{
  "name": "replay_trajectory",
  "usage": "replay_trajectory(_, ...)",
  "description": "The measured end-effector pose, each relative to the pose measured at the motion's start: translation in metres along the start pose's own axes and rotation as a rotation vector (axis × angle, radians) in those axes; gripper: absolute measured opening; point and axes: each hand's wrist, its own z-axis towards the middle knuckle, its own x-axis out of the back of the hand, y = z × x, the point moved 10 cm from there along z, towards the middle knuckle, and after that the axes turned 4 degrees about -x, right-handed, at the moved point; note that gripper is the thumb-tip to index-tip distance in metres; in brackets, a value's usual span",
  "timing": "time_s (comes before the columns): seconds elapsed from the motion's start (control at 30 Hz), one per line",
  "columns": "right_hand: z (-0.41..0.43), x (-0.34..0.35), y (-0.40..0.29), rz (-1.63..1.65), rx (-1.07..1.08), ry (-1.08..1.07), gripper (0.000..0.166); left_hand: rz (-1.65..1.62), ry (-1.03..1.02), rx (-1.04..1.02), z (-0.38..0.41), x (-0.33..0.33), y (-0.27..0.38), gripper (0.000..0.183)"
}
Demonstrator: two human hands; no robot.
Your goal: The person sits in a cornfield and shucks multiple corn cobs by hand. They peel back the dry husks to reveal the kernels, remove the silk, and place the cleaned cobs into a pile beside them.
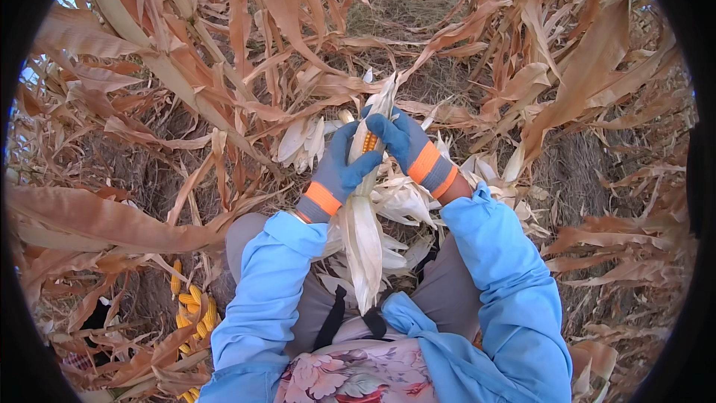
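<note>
Both hands wear blue-grey gloves with orange-striped cuffs. Between them is an ear of corn (370, 141), its dry husk partly opened so that yellow-orange kernels show. My left hand (342, 167) grips the ear's lower part from the left, thumb across the husk. My right hand (398, 137) holds the upper part near the pointed husk tip, its fingers pinching the husk. A long peeled husk leaf (362, 246) hangs down from the ear towards my lap.
Loose pale husks (407, 198) lie on the ground before and between my knees. Several husked yellow ears (196, 310) are piled at the lower left. Dry corn stalks (184, 87) lean in from the left, and dry leaves (587, 75) stand at the right.
</note>
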Motion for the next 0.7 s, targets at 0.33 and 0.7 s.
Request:
replay_trajectory(0.33, 0.007, 0.011, -0.001, -0.064, 0.105, 0.193, 0.046, -0.089, 0.060, 0.075, -0.006, 0.000, -0.012, 0.058)
replay_trajectory(0.7, -0.003, 0.023, -0.002, 0.020, 0.153, 0.322, 0.042, -0.138, 0.074, 0.048, -0.009, -0.005, -0.002, 0.058)
